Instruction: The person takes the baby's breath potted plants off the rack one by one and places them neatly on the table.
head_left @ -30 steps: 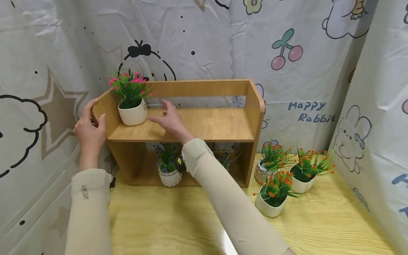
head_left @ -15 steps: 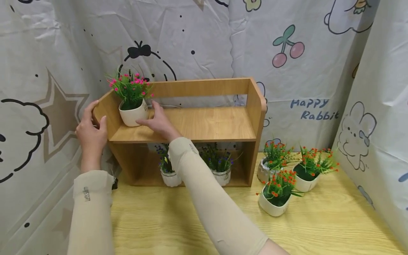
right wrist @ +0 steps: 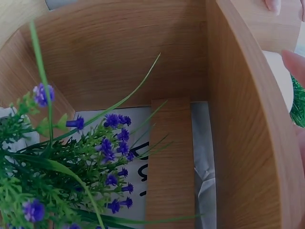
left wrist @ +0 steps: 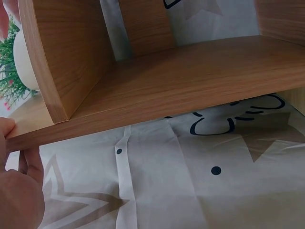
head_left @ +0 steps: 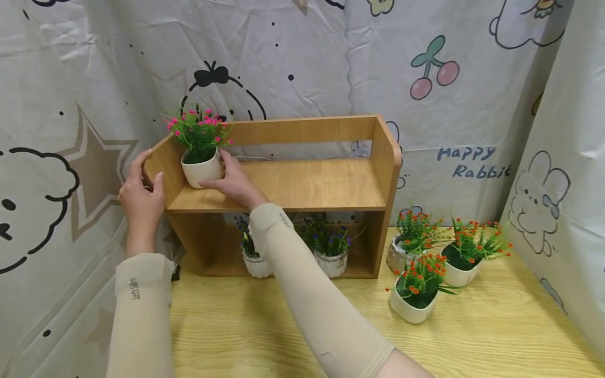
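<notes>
- Leftmost, the left hand (head_left: 143,206) grips the side panel of the wooden shelf (head_left: 326,184); a tug there could, I'd guess, shift everything.
- The pink-flowered pot (head_left: 202,173) stands at the upper board's left end, near that panel, so leftward room looks tight.
- The right hand (head_left: 238,184) holds its right side, thumb in front; an uneven push might tip it. The front edge has no lip.
- Rightward, the board offers sliding room up to the far panel.
- Orange-flowered pots (head_left: 412,304) crowd the table beyond.
</notes>
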`<state>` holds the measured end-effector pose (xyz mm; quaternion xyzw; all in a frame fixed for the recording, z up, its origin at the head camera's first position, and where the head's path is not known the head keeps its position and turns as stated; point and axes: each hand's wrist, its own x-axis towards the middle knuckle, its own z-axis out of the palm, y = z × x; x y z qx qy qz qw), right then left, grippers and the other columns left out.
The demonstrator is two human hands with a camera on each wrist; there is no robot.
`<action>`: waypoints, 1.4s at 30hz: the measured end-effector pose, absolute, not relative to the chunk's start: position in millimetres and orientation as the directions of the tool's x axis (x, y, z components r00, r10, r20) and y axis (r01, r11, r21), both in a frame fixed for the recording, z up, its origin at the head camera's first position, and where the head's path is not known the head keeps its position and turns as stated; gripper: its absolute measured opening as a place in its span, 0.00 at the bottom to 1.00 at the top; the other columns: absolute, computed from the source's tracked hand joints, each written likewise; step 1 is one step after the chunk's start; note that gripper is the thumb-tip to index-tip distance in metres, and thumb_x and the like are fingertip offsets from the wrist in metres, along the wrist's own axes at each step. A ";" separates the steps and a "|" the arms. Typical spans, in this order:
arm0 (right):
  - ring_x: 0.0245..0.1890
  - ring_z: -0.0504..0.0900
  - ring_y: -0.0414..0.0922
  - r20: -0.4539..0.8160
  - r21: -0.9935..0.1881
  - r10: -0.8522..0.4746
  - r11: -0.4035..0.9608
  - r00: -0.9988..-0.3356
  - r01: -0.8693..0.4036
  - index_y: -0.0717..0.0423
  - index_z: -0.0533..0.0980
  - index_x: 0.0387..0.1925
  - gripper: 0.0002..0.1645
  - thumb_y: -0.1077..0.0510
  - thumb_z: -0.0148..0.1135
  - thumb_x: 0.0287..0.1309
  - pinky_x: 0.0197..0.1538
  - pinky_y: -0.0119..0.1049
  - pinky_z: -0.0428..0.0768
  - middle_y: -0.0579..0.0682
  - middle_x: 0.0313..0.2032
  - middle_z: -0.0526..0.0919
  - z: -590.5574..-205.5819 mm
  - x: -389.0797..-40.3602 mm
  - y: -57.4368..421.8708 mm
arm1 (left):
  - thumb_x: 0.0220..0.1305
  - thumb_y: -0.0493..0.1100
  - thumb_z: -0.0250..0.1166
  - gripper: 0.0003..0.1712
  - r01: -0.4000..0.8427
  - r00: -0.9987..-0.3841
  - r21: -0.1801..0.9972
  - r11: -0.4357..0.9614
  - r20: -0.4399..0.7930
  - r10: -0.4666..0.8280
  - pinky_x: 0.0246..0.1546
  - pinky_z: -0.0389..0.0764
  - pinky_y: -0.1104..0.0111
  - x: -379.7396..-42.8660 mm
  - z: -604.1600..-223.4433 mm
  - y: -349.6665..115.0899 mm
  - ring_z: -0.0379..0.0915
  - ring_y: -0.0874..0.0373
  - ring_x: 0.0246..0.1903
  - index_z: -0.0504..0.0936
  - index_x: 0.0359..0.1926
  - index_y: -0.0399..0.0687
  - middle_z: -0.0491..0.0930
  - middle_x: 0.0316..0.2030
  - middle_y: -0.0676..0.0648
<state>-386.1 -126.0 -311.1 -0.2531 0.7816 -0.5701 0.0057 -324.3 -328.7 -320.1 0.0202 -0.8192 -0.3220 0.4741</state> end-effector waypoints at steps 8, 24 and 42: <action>0.74 0.66 0.46 0.266 -0.893 -0.383 0.249 -0.885 -0.376 0.49 0.55 0.81 0.56 0.50 0.75 0.59 0.73 0.37 0.67 0.51 0.74 0.64 -310.2 -386.7 -127.8 | 0.73 0.41 0.61 0.29 0.273 -0.541 0.544 0.794 0.769 -0.340 0.38 0.66 0.59 -324.5 -319.8 -327.7 0.72 0.45 0.35 0.73 0.72 0.64 0.83 0.46 0.32; 0.75 0.65 0.45 0.307 -0.825 -0.427 0.326 -0.850 -0.461 0.53 0.53 0.81 0.61 0.45 0.78 0.55 0.74 0.34 0.65 0.52 0.76 0.63 -312.8 -387.6 -129.7 | 0.72 0.40 0.61 0.28 0.294 -0.533 0.543 0.787 0.776 -0.337 0.39 0.65 0.58 -324.9 -318.9 -325.8 0.66 0.51 0.32 0.74 0.71 0.61 0.78 0.38 0.31; 0.74 0.67 0.44 0.255 -0.725 -0.387 0.530 -0.886 -0.440 0.46 0.47 0.83 0.67 0.31 0.72 0.55 0.73 0.38 0.68 0.49 0.76 0.63 -313.3 -376.8 -140.8 | 0.73 0.42 0.60 0.28 0.274 -0.540 0.561 0.782 0.762 -0.358 0.39 0.65 0.58 -324.5 -320.2 -324.8 0.67 0.51 0.33 0.74 0.71 0.63 0.78 0.37 0.32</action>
